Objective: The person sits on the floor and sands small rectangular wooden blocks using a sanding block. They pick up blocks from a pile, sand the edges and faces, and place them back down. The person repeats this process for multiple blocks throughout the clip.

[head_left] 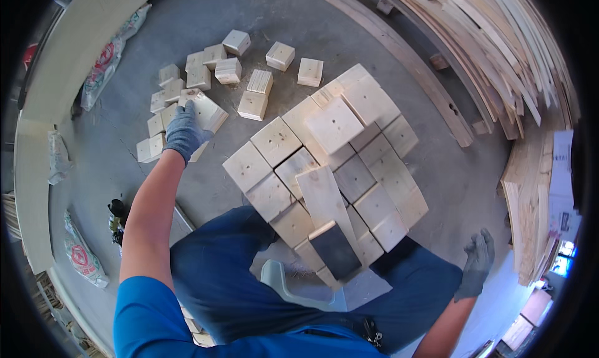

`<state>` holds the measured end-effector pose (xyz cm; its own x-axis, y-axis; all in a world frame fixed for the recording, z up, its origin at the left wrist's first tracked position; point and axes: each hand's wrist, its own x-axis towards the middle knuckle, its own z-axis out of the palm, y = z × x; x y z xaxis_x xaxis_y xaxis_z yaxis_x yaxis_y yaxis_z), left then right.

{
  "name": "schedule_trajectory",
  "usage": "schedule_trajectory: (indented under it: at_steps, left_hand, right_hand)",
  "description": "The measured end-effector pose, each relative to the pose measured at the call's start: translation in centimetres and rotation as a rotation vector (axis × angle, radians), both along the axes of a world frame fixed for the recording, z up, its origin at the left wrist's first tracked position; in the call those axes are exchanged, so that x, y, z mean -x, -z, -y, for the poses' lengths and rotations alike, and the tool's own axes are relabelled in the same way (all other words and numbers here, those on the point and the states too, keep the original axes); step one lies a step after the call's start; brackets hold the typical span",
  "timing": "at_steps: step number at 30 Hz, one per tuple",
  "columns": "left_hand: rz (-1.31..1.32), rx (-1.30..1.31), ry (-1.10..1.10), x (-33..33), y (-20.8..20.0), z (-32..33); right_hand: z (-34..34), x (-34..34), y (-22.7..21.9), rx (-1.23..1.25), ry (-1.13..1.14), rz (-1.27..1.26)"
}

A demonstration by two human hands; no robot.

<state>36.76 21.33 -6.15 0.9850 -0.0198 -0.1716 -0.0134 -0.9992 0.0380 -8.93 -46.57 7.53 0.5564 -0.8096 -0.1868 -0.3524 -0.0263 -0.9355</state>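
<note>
My left hand (pixel 186 130), in a grey glove, reaches out to the left and grips a pale wooden block (pixel 211 111) by its near end. Around that block lie more square wooden blocks (pixel 252 104), scattered and bunched on the floor. My right hand (pixel 477 264), also gloved, hovers beside my right knee with fingers apart and nothing in it. Between my knees stands a large cluster of wooden blocks (pixel 268 143) set side by side. On top of it rest a loose square block (pixel 335 124), a short board (pixel 321 193) and a dark-faced rectangular piece (pixel 337 251).
Long planks (pixel 493 40) are stacked at the far right, with a thick beam (pixel 405 58) on the floor before them. Along the left edge lie printed plastic bags (pixel 84 258) beside a pale board (pixel 34 189). A black tool (pixel 117 217) sits left of my knee.
</note>
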Motion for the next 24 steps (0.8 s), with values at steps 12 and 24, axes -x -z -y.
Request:
schedule_trajectory:
  at_steps: [12, 24]
  left_hand:
    - [0.085, 0.057, 0.200, 12.5, -16.9, 12.4]
    - [0.006, -0.025, 0.209, 16.3, -13.0, 20.1]
  right_hand:
    - [-0.9, 3.1, -0.4, -0.083, 0.013, 0.248]
    - [0.7, 8.4, 0.5, -0.124, 0.107, 0.222]
